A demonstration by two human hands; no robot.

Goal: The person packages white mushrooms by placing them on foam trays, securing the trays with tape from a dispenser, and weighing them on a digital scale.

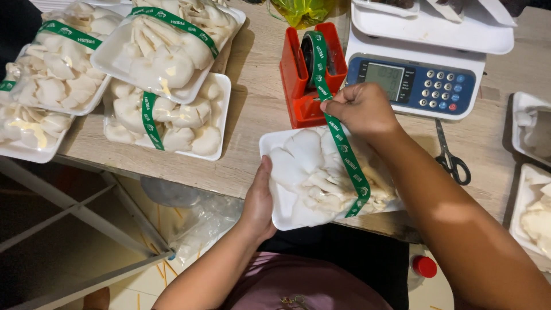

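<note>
Right hand is pinched shut on a strip of green tape, holding it up right at the red tape dispenser just above the knuckles. Left hand grips the near-left edge of a white foam tray of oyster mushrooms, thumb up on the rim, so the tray sits between both hands, and the tape runs diagonally down across it from the right hand to the tray's lower right corner. Up and right of the right hand is a white and blue weighing scale. Far off to the left hand's upper left there's a stack of already taped mushroom trays. Just right of the right forearm, black scissors lie on the wooden table
</note>
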